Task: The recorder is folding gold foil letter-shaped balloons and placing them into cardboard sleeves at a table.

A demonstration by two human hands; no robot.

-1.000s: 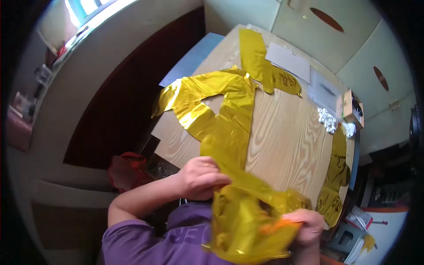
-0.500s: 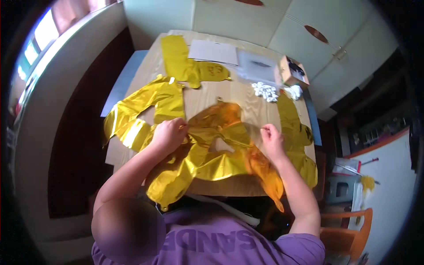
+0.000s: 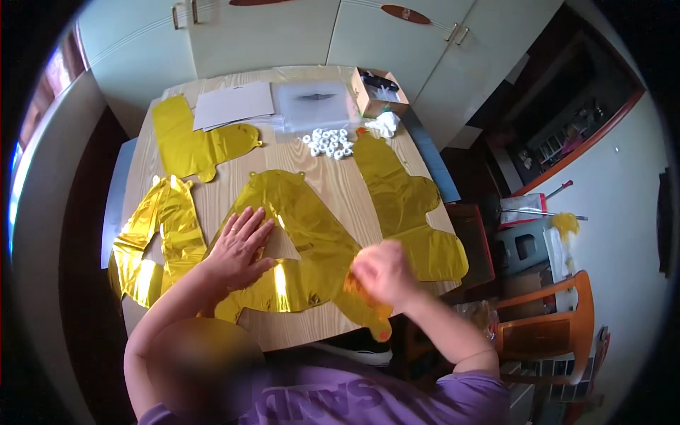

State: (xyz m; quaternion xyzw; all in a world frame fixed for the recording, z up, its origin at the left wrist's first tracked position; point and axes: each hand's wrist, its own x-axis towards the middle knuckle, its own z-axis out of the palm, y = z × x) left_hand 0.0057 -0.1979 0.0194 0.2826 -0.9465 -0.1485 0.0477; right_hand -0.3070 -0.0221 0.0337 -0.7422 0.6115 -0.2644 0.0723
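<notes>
Gold foil piece (image 3: 297, 212) is now lying mostly spread on the wooden table (image 3: 340, 180) instead of flapping midair, so its outline's finally showing properly. Left hand (image 3: 243, 251) is pressing on it, fingers outstretched. Right hand (image 3: 386, 273) is blurring over the lower-right end, can't tell if it's pinching.

wood-grain table (image 3: 342, 190): gold foil shapes (image 3: 275, 190), papers (image 3: 234, 106), box (image 3: 383, 107)
</notes>
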